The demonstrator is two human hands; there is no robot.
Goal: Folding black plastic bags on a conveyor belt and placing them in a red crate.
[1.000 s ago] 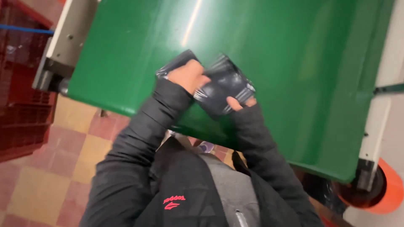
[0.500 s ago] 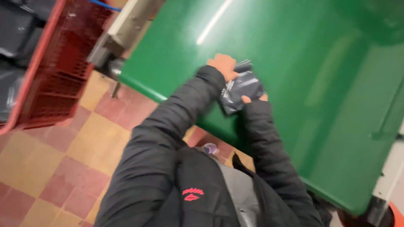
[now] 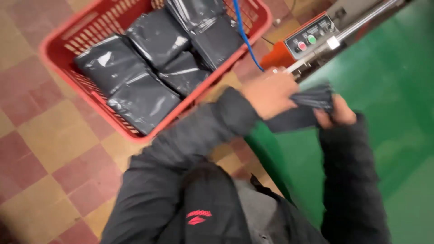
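Both hands were closed on one dark plastic packet [image 3: 312, 105], held between them above the near edge of the green table [image 3: 389, 108]. The left hand [image 3: 270, 94] gripped its left end from above, knuckles up, and the right hand [image 3: 337, 113] pinched the right end, thumb on top; motion blur hid the finer set of the fingers. The packet looked folded or bunched, and its long axis ran roughly left to right from hand to hand, tilting slightly upward toward the right. Neither hand was clearly nearer to it, since both held it, though the left hand covered more of it. Both arms wore black jacket sleeves [image 3: 199, 135], the left one reaching across the body.

Down and to the left of the hands, well apart from the packet, a red plastic crate [image 3: 63, 54] stood on the floor, holding several flat black bags [image 3: 140, 101] of the same glossy kind, laid side by side and partly overlapping. A blue cable [image 3: 244, 36] crossed over the crate's right side. Just beyond the left hand sat an orange control box [image 3: 312, 38] with a grey panel bearing a red and a green button, fixed at the end of a metal rail along the table's far edge. The floor [image 3: 40, 149] was tiled in worn red and yellowish squares
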